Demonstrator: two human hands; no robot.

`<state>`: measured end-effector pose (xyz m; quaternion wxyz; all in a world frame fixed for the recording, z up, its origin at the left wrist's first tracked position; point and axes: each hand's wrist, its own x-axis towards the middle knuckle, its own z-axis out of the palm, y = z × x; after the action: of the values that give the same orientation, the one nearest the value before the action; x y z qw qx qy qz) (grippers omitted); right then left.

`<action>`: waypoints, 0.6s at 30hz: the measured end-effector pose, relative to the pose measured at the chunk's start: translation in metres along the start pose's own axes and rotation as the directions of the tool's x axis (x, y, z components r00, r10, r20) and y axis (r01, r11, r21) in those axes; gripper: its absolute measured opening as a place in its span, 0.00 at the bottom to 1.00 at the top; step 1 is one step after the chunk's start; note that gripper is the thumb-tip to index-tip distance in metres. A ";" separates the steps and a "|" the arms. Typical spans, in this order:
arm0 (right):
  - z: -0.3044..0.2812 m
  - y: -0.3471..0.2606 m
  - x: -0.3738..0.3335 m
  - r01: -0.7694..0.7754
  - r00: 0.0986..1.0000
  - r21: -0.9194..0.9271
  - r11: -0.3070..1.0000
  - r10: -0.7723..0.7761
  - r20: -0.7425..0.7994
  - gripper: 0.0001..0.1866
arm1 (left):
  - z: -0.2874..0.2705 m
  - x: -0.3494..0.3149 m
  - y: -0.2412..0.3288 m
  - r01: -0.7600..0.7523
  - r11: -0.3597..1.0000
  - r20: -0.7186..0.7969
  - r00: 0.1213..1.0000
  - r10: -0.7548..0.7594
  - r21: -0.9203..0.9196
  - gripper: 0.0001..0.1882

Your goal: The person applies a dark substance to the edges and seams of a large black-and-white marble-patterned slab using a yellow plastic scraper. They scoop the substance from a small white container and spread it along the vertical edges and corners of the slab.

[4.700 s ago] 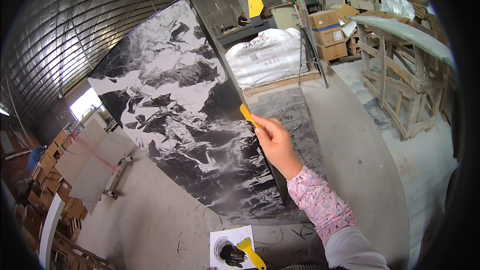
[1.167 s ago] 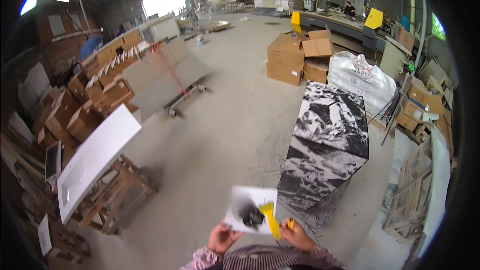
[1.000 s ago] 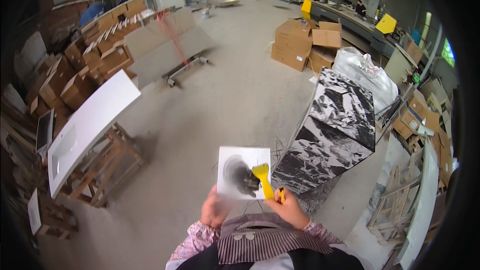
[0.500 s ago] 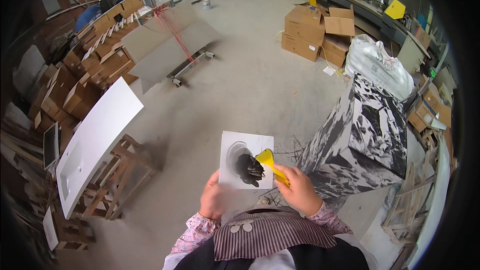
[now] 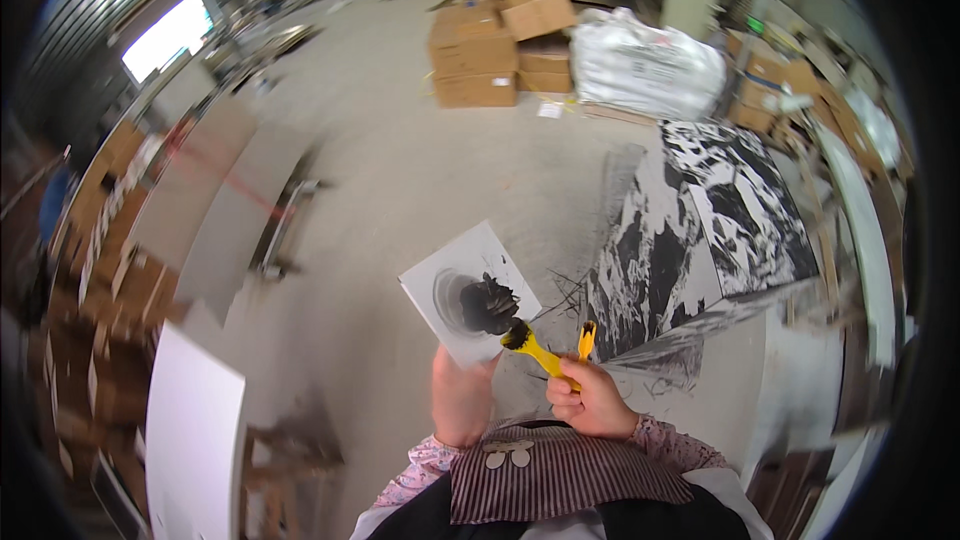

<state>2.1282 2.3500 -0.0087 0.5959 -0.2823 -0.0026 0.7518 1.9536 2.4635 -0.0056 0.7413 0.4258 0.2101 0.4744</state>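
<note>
Grey floor [image 5: 390, 160]; white board [image 5: 428, 286] in left hand [image 5: 463, 398], yellow scrapers [image 5: 543, 356] in curled right hand [image 5: 597, 402].

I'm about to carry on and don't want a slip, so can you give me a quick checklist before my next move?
1. White board supported: ok, left hand at its lower edge.
2. Black paste on the board: ok, heaped there.
3. Both yellow tools in hand: ok, right hand holds the wide scraper and narrow spatula.
4. Tool tips clean: not ok, both dark-smeared.
5. Scraper touching the paste: cannot tell.
6. Marbled block apart from the board: ok, to its right.
</note>
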 end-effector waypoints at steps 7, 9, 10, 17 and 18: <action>0.036 0.047 0.028 0.323 0.936 0.213 0.922 -0.279 -0.212 0.06 | -0.034 0.063 0.018 0.196 0.976 0.324 0.933 -0.157 -0.092 0.33; 0.050 0.051 0.025 0.412 0.883 0.180 0.893 -0.342 -0.321 0.06 | -0.044 0.067 0.018 0.263 0.963 0.382 0.897 -0.223 -0.054 0.33; 0.056 0.051 0.023 0.449 0.852 0.159 0.879 -0.368 -0.372 0.06 | -0.048 0.070 0.018 0.292 0.956 0.407 0.878 -0.253 -0.035 0.33; 0.047 0.061 -0.022 0.526 0.720 -0.159 0.835 -0.537 -0.439 0.15 | -0.056 0.089 0.027 0.593 0.804 0.601 0.623 -0.501 0.056 0.29; 0.046 0.062 -0.029 0.507 0.717 -0.187 0.842 -0.532 -0.451 0.16 | -0.056 0.093 0.024 0.603 0.793 0.613 0.595 -0.519 0.086 0.29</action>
<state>2.0571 2.3215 0.0211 0.7563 -0.4642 0.0492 0.4585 1.9436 2.5741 -0.0074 0.9049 0.4172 0.0523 0.0661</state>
